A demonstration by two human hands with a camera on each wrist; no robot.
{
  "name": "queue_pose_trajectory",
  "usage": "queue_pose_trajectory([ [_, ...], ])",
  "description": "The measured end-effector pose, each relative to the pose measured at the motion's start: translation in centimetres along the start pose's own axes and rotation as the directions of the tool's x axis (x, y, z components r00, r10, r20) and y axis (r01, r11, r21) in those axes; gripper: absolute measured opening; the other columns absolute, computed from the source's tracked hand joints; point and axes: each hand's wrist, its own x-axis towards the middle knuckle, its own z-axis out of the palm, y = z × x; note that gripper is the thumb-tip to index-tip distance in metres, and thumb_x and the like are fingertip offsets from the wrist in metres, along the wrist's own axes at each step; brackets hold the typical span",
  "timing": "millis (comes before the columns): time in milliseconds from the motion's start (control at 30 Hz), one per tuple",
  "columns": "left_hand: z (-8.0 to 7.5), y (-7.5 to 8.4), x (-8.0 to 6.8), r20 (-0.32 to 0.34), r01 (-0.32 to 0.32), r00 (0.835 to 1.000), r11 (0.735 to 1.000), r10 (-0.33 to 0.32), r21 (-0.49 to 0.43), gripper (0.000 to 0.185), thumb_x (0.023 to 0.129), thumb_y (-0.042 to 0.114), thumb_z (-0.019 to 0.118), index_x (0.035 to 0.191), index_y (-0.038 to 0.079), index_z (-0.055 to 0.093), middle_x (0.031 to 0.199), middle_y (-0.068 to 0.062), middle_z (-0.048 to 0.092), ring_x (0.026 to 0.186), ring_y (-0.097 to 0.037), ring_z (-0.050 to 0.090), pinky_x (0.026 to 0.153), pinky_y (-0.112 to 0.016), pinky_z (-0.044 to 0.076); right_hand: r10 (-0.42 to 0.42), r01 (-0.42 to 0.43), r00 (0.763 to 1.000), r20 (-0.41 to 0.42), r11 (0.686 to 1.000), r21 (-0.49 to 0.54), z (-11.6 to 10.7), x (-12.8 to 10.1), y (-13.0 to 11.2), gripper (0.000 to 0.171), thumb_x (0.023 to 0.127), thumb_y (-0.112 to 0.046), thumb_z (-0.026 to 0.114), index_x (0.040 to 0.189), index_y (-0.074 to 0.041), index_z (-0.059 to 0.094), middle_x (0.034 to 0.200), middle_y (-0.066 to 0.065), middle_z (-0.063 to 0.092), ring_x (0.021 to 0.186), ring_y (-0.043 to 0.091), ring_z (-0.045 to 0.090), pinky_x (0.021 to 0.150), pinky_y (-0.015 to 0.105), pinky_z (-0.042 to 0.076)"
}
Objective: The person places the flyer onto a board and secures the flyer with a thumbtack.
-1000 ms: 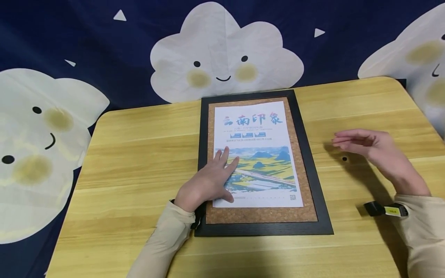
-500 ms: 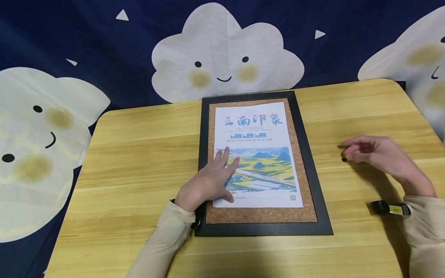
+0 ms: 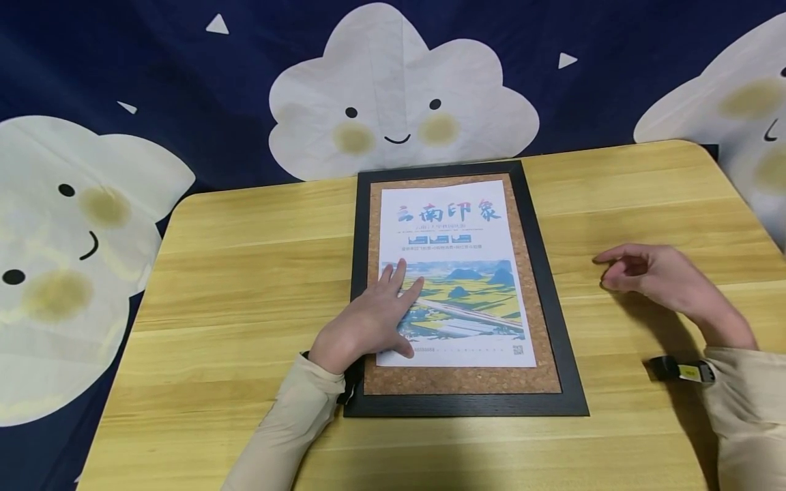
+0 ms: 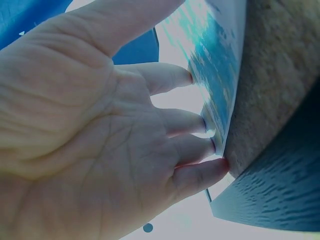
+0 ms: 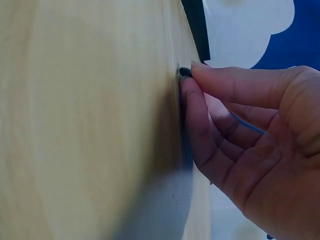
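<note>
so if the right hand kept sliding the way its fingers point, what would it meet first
The right hand points left across the bare table. Probably first comes the black frame of the cork board, then the poster; height is unclear.

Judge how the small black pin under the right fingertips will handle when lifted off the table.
The small black pin looks tiny and probably light, so the right hand pinches it with its fingertips. It could slip or roll on the smooth wooden table.
</note>
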Motion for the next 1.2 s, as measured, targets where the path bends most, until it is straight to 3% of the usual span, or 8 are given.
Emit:
queue_pose_trajectory([
  [233, 0.0, 0.0, 0.1, 0.007, 0.001, 1.000, 1.000, -0.001, 0.004, 0.112, 0.081, 0.038, 0.089, 0.167, 0.014, 0.021, 0.173, -0.015, -0.006, 0.158, -0.035, -0.005, 0.124, -0.052, 0.017, 0.009, -0.009, 1.000, -0.003, 1.000, 0.029, -0.1, -0.1, -0.1, 0.034, 0.099, -0.010, 0.071, 0.129, 0.005, 0.065, 0.096, -0.001, 0.073, 0.081, 0.003, 0.062, 0.065, 0.020, 0.049],
  [433, -0.1, 0.1, 0.2, 0.006, -0.003, 1.000, 1.000, 0.003, -0.006, 0.111, 0.082, 0.036, 0.089, 0.167, 0.014, 0.021, 0.173, -0.014, -0.006, 0.158, -0.034, -0.005, 0.125, -0.051, 0.017, 0.003, 0.010, 0.998, -0.067, 0.981, 0.193, -0.4, -0.1, -0.4, 0.029, 0.099, -0.003, 0.068, 0.127, 0.004, 0.064, 0.093, -0.005, 0.074, 0.082, 0.005, 0.067, 0.070, 0.017, 0.051],
  [567, -0.1, 0.1, 0.1, 0.010, -0.002, 1.000, 1.000, 0.002, -0.005, 0.112, 0.082, 0.036, 0.089, 0.167, 0.014, 0.021, 0.173, -0.014, -0.007, 0.158, -0.034, -0.005, 0.125, -0.051, 0.017, -0.006, 0.030, 0.995, -0.096, 0.968, 0.250, -0.2, 0.6, -1.7, 0.039, 0.099, -0.001, 0.069, 0.136, -0.002, 0.059, 0.094, -0.003, 0.073, 0.086, 0.007, 0.067, 0.075, 0.017, 0.050],
  [767, -0.1, 0.0, -0.1, 0.005, -0.004, 1.000, 1.000, 0.004, -0.007, 0.111, 0.081, 0.036, 0.090, 0.166, 0.013, 0.022, 0.172, -0.016, -0.006, 0.158, -0.035, -0.004, 0.124, -0.051, 0.018, -0.055, 0.078, 0.995, -0.077, 0.942, 0.328, 0.1, 2.8, -5.0, 0.053, 0.097, 0.000, 0.069, 0.146, -0.013, 0.052, 0.095, 0.000, 0.073, 0.087, 0.013, 0.069, 0.079, 0.018, 0.052],
  [933, 0.0, -0.1, 0.0, 0.016, 0.000, 1.000, 1.000, 0.001, -0.009, 0.111, 0.083, 0.037, 0.089, 0.167, 0.014, 0.020, 0.172, -0.014, -0.008, 0.158, -0.034, -0.006, 0.125, -0.050, 0.016, -0.099, 0.114, 0.993, -0.056, 0.880, 0.461, 0.5, 4.8, -7.6, 0.054, 0.097, 0.005, 0.068, 0.145, -0.015, 0.054, 0.095, 0.004, 0.074, 0.088, 0.015, 0.070, 0.084, 0.020, 0.054],
  [1200, 0.0, -0.1, 0.0, 0.010, 0.001, 1.000, 1.000, -0.001, -0.006, 0.110, 0.082, 0.037, 0.089, 0.167, 0.014, 0.021, 0.173, -0.014, -0.007, 0.158, -0.034, -0.005, 0.125, -0.050, 0.017, -0.146, 0.133, 0.988, -0.044, 0.689, 0.712, 1.4, 7.3, -10.0, 0.049, 0.092, 0.016, 0.066, 0.134, -0.009, 0.062, 0.091, 0.007, 0.075, 0.083, 0.016, 0.071, 0.080, 0.024, 0.057],
])
